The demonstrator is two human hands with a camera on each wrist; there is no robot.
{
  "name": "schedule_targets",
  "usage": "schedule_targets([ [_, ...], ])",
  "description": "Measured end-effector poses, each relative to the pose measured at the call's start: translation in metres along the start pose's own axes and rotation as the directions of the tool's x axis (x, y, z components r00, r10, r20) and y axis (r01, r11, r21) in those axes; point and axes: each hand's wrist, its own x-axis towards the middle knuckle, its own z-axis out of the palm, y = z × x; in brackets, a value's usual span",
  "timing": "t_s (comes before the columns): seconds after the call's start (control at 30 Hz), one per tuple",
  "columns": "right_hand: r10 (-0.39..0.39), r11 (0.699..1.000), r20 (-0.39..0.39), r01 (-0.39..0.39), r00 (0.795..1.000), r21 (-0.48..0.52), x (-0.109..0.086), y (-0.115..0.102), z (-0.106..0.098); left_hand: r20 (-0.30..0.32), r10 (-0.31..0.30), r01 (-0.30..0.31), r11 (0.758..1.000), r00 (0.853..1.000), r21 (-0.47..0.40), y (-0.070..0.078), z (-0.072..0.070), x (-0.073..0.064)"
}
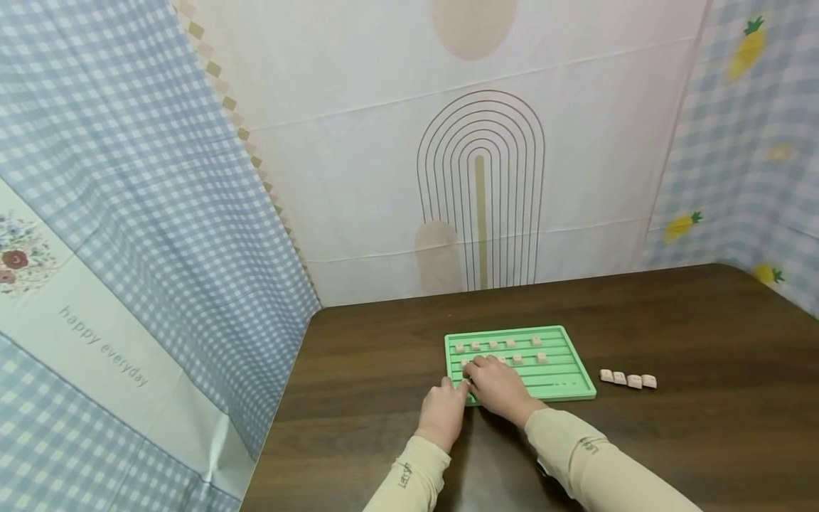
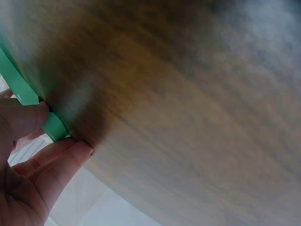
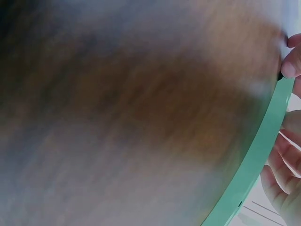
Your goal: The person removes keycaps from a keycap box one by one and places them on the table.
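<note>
Sleeves (image 1: 409,473), pale. Left hand (image 1: 443,412): grips near-left corner of tray (image 1: 557,372). Right hand (image 1: 499,386): over tray; hold of fingers (image 3: 282,165) hidden. Tray: on desk (image 1: 716,341); likely light, stiff; best held by rim (image 1: 563,397). Tiles (image 1: 635,382): likely hard; pinch sides.

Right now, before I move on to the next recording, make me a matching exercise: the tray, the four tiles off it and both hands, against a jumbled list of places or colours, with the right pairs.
1. Tray
2. Four tiles
3. Left hand
4. Right hand

A. At the tray's near left corner
B. In a short row on the table, to the right of the tray
C. Reaching in over the tray's rows
D. Green

Pairs: 1-D, 2-B, 3-A, 4-C
</note>
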Motion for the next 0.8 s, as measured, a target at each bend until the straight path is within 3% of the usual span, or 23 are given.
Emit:
schedule_targets([
  [0.23, -0.062, 0.998, -0.086, 0.061, 0.994, -0.013, -0.002, 0.004, 0.005, -0.001, -0.002, 0.002, 1.0, 1.0, -0.009, 0.0, -0.001, 0.0],
  [0.37, -0.061, 0.998, -0.081, 0.061, 0.995, -0.002, -0.003, 0.004, 0.002, 0.022, -0.002, 0.002, 1.0, 1.0, -0.011, 0.001, -0.001, 0.001],
  [0.53, 0.051, 0.995, 0.001, -0.051, 0.999, 0.09, 0.001, 0.003, -0.009, 0.041, 0.005, -0.005, 1.0, 0.999, -0.003, 0.001, 0.002, 0.001],
  [0.67, 0.147, 0.975, 0.062, -0.155, 0.987, 0.16, 0.006, 0.009, -0.022, 0.037, 0.009, -0.008, 1.0, 0.999, -0.021, -0.001, 0.003, 0.002],
  [0.8, 0.194, 0.96, 0.075, -0.205, 0.978, 0.193, 0.004, 0.025, -0.034, 0.029, 0.01, -0.008, 0.999, 1.0, -0.053, -0.001, 0.005, 0.001],
])
